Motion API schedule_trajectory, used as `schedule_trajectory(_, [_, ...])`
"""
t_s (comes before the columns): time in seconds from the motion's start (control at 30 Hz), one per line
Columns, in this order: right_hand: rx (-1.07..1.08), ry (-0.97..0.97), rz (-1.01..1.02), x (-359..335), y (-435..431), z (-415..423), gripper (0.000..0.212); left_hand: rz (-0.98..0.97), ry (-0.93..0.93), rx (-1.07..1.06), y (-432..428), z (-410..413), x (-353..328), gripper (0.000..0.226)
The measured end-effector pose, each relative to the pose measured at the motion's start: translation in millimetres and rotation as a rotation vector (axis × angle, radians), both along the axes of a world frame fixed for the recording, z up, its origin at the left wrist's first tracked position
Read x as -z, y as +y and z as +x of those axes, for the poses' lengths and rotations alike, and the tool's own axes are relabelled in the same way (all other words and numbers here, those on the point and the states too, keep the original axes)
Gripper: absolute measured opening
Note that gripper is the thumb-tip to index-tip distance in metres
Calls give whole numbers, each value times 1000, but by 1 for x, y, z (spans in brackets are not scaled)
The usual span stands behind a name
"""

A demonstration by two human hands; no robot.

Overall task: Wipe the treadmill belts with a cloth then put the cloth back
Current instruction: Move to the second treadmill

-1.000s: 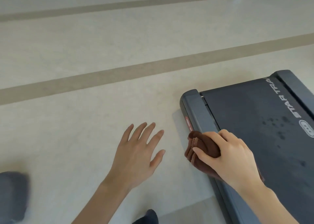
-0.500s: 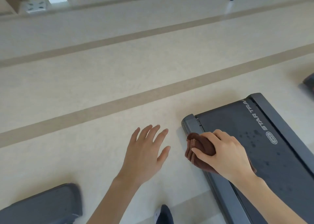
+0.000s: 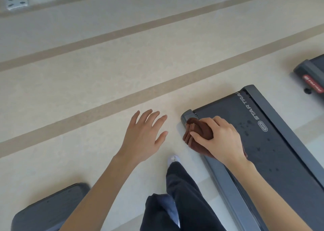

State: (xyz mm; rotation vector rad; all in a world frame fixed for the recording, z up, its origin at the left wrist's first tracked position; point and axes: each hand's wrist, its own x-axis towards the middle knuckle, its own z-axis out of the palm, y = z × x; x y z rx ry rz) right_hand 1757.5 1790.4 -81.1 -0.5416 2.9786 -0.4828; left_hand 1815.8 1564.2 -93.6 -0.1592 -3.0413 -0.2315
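The right hand grips a folded brown cloth, fingers curled over it and the thumb pinching its layered edge. The cloth sits on the near left corner of the treadmill, over the grey side rail and the start of the dark belt. White letters along the belt's far edge read "STAR TRA", cut off by the end cover, with an oval logo just below them. Dark spots fleck the belt near the logo.

Left of the treadmill, the left hand is spread flat with straight fingers over the pale floor and holds nothing. A dark trouser leg and a light shoe stand beside the rail. Right of the treadmill, well apart, a second machine bears a red label whose writing is too small to read.
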Motion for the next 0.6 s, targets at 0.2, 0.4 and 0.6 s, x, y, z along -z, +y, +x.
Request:
schedule_trajectory(0.2, [33, -45, -37, 13, -13, -53, 44, -27, -63, 20, -14, -59, 4, 43])
schedule_trajectory(0.4, [112, 9, -127, 15, -42, -137, 39, -2, -210, 49, -33, -137, -6, 47])
schedule_trajectory(0.6, [99, 84, -173, 13, -64, -205, 38, 8, -133, 45, -57, -214, -13, 42])
